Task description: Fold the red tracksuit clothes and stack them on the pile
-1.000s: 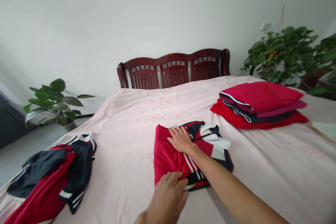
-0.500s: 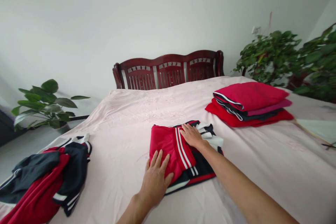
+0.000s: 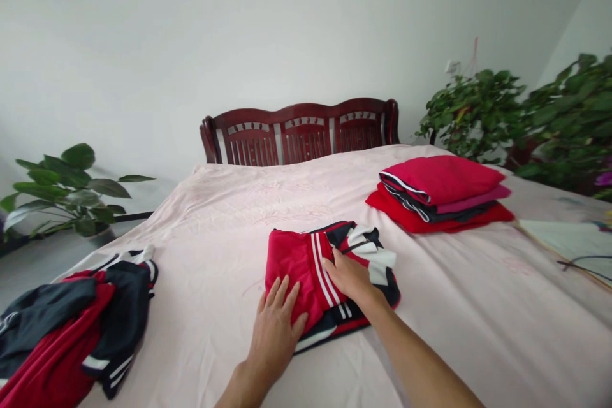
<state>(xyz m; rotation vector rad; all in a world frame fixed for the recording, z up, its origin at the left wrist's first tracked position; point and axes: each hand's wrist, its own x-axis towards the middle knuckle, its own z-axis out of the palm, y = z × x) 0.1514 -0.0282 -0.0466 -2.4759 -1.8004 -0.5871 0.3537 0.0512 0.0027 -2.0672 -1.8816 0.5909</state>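
A partly folded red, navy and white track jacket (image 3: 299, 255) lies in front of me on the bed, with a double white stripe across a red sleeve end. My left hand (image 3: 277, 322) rests flat on the red fabric at its lower left, fingers spread. On the right side, my right hand (image 3: 351, 277) is bent over the jacket by the striped part, thumb and forefinger closed on the fabric. Its other fingers are hidden. White and navy cloth with a dark zip-like line lies loosely beyond that hand.
A stack of folded red and dark clothes (image 3: 440, 194) sits at right. Rumpled navy and red clothes (image 3: 122, 306) lie at left on the pink bedsheet (image 3: 205, 306). Behind are a wooden headboard (image 3: 303, 134) and plants (image 3: 471, 111). A pale board (image 3: 564, 239) with a dark cord lies far right.
My right hand has drawn a little nearer and its fingers have bent from flat to curled. The jacket's right side has shifted, showing more white cloth. My left hand stays on the red fabric.
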